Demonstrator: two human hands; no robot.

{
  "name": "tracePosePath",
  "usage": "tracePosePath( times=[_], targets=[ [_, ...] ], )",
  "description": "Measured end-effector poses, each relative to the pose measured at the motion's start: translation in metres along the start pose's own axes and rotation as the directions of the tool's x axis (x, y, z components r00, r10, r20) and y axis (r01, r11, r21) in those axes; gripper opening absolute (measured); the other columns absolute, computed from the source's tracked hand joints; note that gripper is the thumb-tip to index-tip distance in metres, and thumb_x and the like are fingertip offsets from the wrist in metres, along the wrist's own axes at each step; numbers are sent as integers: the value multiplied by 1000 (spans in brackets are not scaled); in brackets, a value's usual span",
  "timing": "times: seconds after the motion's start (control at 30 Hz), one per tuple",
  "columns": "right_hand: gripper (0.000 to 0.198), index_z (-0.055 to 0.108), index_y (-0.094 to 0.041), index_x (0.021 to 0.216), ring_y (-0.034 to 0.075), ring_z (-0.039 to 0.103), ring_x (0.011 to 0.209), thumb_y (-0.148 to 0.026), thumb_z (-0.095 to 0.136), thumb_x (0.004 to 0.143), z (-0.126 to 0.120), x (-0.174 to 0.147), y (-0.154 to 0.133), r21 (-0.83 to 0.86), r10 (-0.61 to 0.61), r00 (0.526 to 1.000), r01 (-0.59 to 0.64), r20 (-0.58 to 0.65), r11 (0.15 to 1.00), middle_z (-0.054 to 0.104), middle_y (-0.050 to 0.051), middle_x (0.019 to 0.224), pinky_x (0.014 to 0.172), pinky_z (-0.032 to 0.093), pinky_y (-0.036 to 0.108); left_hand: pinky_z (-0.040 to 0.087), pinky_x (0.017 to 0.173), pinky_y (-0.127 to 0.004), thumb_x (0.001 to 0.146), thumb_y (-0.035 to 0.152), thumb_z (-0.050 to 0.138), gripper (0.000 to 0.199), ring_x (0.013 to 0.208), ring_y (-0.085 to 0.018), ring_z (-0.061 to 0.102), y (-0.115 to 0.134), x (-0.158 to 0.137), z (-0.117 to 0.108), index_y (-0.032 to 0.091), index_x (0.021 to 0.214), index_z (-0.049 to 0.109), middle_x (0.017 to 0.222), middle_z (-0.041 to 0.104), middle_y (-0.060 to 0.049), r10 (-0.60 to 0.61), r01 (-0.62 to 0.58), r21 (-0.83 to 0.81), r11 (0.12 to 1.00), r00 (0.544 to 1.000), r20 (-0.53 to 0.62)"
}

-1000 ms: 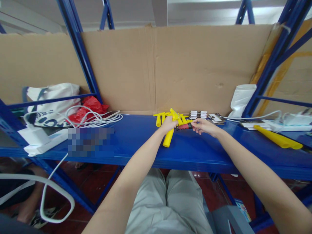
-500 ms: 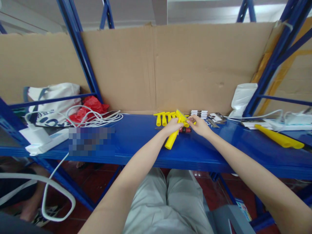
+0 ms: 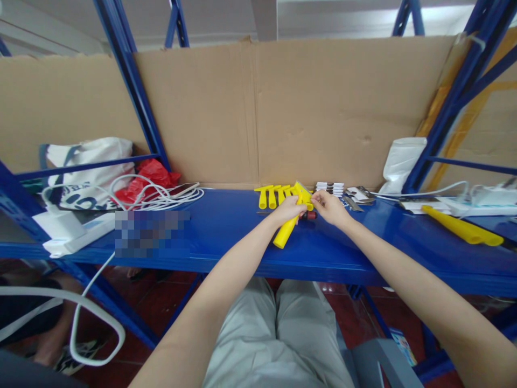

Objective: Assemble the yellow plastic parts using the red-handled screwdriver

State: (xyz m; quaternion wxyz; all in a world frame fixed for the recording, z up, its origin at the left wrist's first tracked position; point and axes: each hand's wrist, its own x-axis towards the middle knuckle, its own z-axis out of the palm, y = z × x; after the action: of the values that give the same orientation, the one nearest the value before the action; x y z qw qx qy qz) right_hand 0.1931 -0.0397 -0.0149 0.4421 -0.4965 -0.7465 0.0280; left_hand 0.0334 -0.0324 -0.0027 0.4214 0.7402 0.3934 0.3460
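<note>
My left hand is wrapped round a yellow scraper, its tubular handle slanting down toward me and its wide head tilted up. A thin metal strip runs along the top of that head. At the head's right end, my right hand is closed with fingertips pinched together; anything between them is too small to make out. Beside and behind my left hand stands a row of similar yellow scrapers. Under the raised head lies a screwdriver with a red and black handle, partly hidden by my hands.
Small white boxes and metal blades lie behind my right hand. Long yellow pieces rest at the right. Coiled white cable, a power strip and a cloth bag are at the left. Cardboard backs the blue shelf.
The scraper's head has shifted slightly to the right and turned a little. My right fingers have drawn in at the head's right end. My left hand keeps its hold.
</note>
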Motion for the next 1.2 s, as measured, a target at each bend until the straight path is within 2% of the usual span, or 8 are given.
tracePosePath(
  times=[0.2, 0.57, 0.83, 1.2],
  targets=[
    [3, 46, -22, 76, 18, 55, 68, -20, 46, 79, 2, 1, 3, -101, 0, 1000, 2, 16, 995, 59, 5, 74, 66, 40, 29, 37, 38, -21, 70, 5, 49, 21, 32, -8, 42, 1, 0, 1, 18, 55, 42, 41, 44, 6, -10, 10, 11, 1000, 1000, 9],
    [12, 49, -19, 89, 20, 59, 71, -22, 38, 86, 5, 0, 12, -280, -65, 996, 80, 63, 957, 64, 9, 84, 64, 41, 28, 36, 35, -20, 70, 6, 50, 19, 31, -8, 44, 0, 3, 2, 18, 57, 43, 43, 45, 6, 7, -8, 30, 1000, 1000, 14],
    [11, 48, -19, 89, 20, 60, 73, -21, 38, 86, 2, 3, 17, -276, -42, 997, 57, 62, 959, 65, 10, 84, 66, 43, 29, 38, 36, -21, 71, 4, 49, 19, 31, -8, 43, 0, 2, -6, 18, 59, 44, 43, 45, 7, -39, 43, 70, 997, 998, -58],
    [4, 46, -20, 85, 18, 59, 71, -22, 43, 84, 2, 0, 7, -182, -40, 996, 53, 74, 982, 64, 7, 81, 65, 42, 27, 37, 36, -19, 70, 5, 49, 20, 32, -7, 43, 2, -1, -2, 18, 55, 43, 41, 44, 6, -2, 2, 68, 998, 1000, 5]
  ],
)
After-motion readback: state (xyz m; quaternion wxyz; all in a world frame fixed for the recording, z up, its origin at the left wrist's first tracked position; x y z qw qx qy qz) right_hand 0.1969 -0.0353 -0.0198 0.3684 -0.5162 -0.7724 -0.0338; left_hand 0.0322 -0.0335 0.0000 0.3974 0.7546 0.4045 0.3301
